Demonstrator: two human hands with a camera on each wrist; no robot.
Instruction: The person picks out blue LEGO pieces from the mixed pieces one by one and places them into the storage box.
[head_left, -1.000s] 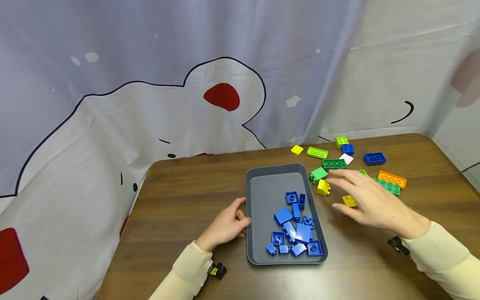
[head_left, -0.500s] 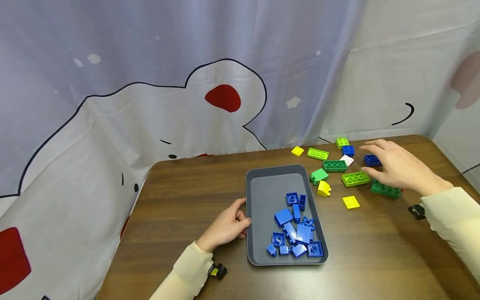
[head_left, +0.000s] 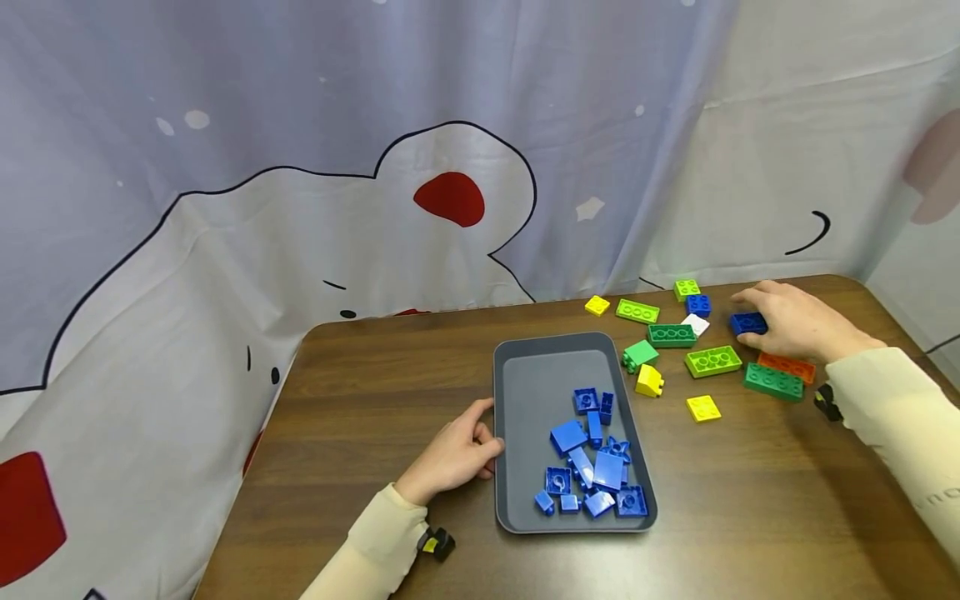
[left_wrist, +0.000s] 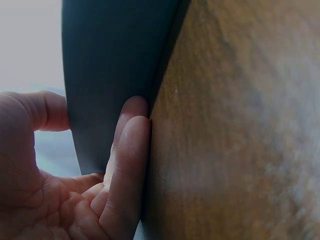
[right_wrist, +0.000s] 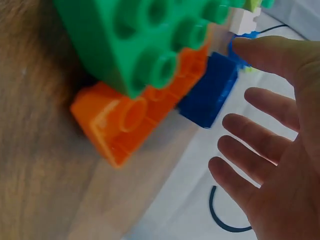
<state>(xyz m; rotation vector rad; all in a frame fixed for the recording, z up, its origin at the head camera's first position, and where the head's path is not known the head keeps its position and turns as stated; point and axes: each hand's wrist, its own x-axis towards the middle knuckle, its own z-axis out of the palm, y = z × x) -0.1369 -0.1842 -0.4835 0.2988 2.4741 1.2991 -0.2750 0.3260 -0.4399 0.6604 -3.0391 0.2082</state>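
Note:
A grey tray [head_left: 551, 367] holds several blue toy building bricks [head_left: 607, 469]. At its left side, my left hand [head_left: 452, 450] pinches the wall; in the left wrist view the thumb tip [left_wrist: 52, 111] meets the rim and the other fingers lie against the outer wall. My right hand [head_left: 798, 321] hovers at the far right, thumb and fingers spread around a dark blue brick [head_left: 747, 323]. In the right wrist view the hand [right_wrist: 280, 145] has straight, parted fingers with nothing between them, and the blue brick [right_wrist: 211, 90] lies just beyond.
Near my right hand lie an orange brick [head_left: 787, 367], a green brick [head_left: 772, 382] and a lime brick [head_left: 712, 361]. Yellow, green, white and blue pieces, including a small blue brick [head_left: 698, 305], are scattered right of the tray. A curtain [head_left: 420, 250] hangs behind the table.
My right hand has moved right and away from me, from above the yellow and green pieces to the dark blue brick at the far right. The left hand stays at the tray.

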